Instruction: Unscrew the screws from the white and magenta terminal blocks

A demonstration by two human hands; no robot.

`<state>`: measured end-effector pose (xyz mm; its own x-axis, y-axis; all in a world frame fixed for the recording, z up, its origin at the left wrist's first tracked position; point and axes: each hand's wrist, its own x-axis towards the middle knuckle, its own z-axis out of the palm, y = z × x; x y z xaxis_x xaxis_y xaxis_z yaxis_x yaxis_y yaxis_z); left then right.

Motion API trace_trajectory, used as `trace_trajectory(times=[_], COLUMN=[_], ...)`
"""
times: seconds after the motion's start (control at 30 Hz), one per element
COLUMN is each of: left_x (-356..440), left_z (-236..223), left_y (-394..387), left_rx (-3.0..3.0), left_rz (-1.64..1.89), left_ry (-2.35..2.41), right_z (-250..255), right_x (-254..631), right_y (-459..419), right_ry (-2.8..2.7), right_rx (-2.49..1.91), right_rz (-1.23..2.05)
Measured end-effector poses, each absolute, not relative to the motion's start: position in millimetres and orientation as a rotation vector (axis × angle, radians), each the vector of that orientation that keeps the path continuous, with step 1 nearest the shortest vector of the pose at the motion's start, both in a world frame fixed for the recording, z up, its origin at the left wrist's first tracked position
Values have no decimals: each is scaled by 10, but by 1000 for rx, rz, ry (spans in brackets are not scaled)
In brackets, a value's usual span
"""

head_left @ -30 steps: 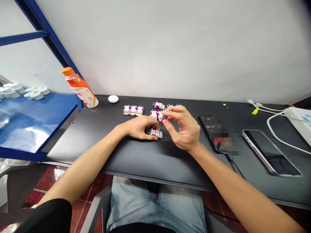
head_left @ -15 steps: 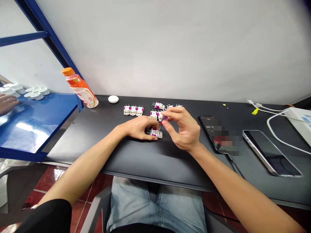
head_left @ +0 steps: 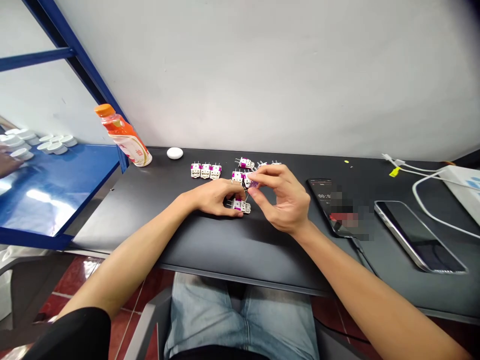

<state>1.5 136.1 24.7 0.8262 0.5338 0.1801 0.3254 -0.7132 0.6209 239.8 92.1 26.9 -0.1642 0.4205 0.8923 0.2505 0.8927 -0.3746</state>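
Observation:
My left hand (head_left: pixel 221 196) rests on the black table, thumb and fingers closed around a white-and-purple plug core (head_left: pixel 240 205) with metal pins pointing left. Above its right end, my right hand (head_left: pixel 281 200) pinches the purple see-through handle of a small screwdriver (head_left: pixel 254 184). The thin shaft slants down toward the plug core; whether the tip sits on a screw is too small to tell. Just behind my fingers stand more plug cores (head_left: pixel 237 176), partly covered by my hands. One plug core (head_left: pixel 245 163) lies on its side farther back.
Three plug cores (head_left: pixel 205 170) stand in a row at the left. Behind them are a white oval case (head_left: pixel 174 153) and an orange drink bottle (head_left: pixel 129 140). Two phones (head_left: pixel 420 237) and white cables (head_left: pixel 416 190) lie right. Another person's hand (head_left: pixel 9 162) is by white parts on a blue table (head_left: pixel 75 175).
My left hand and the plug core stay put. My right fingers have shifted very slightly on the screwdriver handle. At the far left, the other person's hand has moved a little.

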Motion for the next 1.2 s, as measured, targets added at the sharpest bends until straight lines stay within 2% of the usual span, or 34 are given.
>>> trace_trajectory(times=[1.2], left_x=[27], left_z=[240], left_y=[1362], left_rx=[2413], left_rz=[484], left_ry=[648], right_z=[286], right_x=[2388], right_y=[928], right_ry=[-1764], right_rx=[-486], right_rz=[127])
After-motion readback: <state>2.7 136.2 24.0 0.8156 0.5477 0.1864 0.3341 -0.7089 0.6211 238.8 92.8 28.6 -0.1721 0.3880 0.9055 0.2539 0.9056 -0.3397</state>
